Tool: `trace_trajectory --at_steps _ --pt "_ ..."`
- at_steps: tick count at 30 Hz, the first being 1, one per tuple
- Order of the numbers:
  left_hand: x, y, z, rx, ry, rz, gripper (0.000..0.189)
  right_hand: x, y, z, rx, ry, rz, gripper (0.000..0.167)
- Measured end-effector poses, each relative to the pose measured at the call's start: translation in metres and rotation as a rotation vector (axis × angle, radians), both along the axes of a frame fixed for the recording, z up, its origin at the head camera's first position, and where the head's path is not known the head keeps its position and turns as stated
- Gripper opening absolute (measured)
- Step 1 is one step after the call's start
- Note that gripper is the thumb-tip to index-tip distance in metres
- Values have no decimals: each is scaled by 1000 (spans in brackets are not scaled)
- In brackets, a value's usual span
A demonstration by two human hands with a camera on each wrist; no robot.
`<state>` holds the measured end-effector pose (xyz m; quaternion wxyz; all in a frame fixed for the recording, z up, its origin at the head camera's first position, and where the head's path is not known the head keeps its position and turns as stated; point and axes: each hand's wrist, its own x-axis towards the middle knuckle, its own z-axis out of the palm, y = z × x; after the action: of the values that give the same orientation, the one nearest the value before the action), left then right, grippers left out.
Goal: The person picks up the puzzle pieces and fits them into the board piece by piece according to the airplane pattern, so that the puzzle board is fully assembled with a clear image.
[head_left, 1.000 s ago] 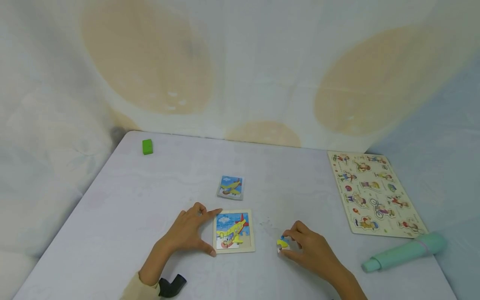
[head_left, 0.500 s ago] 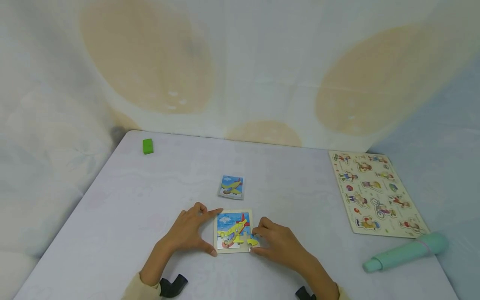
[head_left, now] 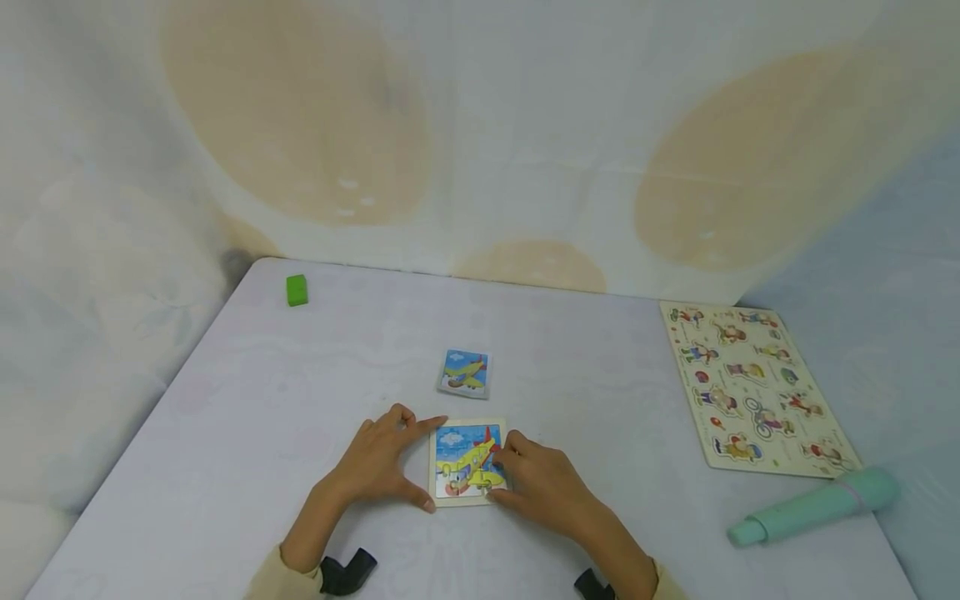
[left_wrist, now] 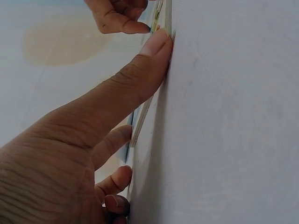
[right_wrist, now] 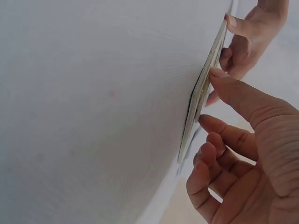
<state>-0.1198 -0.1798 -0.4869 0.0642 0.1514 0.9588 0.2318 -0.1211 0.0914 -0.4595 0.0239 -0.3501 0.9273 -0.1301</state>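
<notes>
A small square jigsaw puzzle [head_left: 459, 450] with a yellow airplane on blue sits in a pale wooden tray frame [head_left: 459, 502] on the table. My left hand [head_left: 380, 460] steadies the frame's left side, straight thumb at the near corner and straight index finger at the far one. My right hand [head_left: 546, 490] pinches a puzzle piece [head_left: 491, 478] between thumb and index finger over the puzzle's lower right corner; the fingers partly cover it. In the right wrist view the piece's edge [right_wrist: 202, 100] shows between thumb and fingertip, close over the frame.
Behind the frame lies a small picture card [head_left: 464, 373] with the same airplane. A green block [head_left: 297, 290] sits at the far left. On the right are a large board of figure pieces [head_left: 757, 392] and a mint-green tapered cylinder [head_left: 813, 507].
My right hand has carried the puzzle piece leftward from the table beside the frame to the puzzle's lower right corner. My left hand has stayed at the frame.
</notes>
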Motion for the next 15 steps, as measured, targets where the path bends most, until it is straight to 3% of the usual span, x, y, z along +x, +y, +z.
trace_trajectory --at_steps 7,15 --pt "0 0 0 4 9 -4 107 6 2 5 46 18 -17 59" --pt "0 0 0 -5 11 -5 108 26 20 9 168 58 50 62"
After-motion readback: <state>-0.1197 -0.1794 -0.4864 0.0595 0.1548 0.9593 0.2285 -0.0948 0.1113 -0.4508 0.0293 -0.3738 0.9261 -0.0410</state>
